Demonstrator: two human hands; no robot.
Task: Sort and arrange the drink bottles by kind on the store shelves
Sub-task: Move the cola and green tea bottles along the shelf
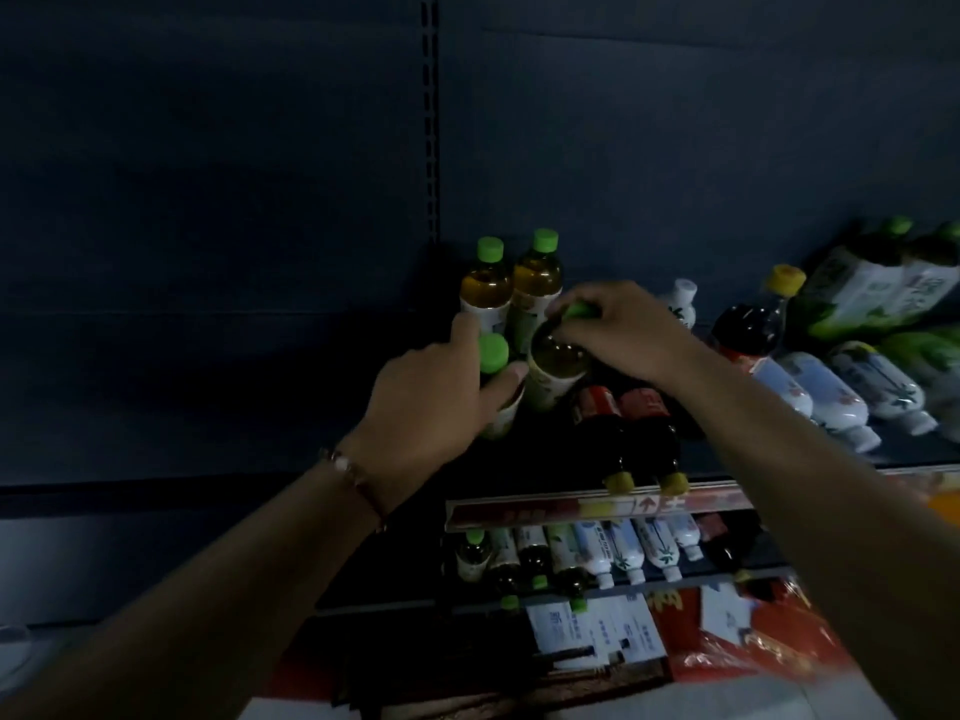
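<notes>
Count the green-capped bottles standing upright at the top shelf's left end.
4: two at the back, one gripped by the left hand at, one held by the right hand at. Others may be hidden.

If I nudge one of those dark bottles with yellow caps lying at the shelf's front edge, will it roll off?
Probably: the dark bottles lie on their sides, round, caps overhanging the shelf edge. They look full, so likely heavy.

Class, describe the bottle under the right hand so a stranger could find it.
Find the slotted upright on the dark back panel; four green-capped tea bottles cluster at its foot. Yours is the front-right bottle, alone with the right hand pinching its cap.
</notes>
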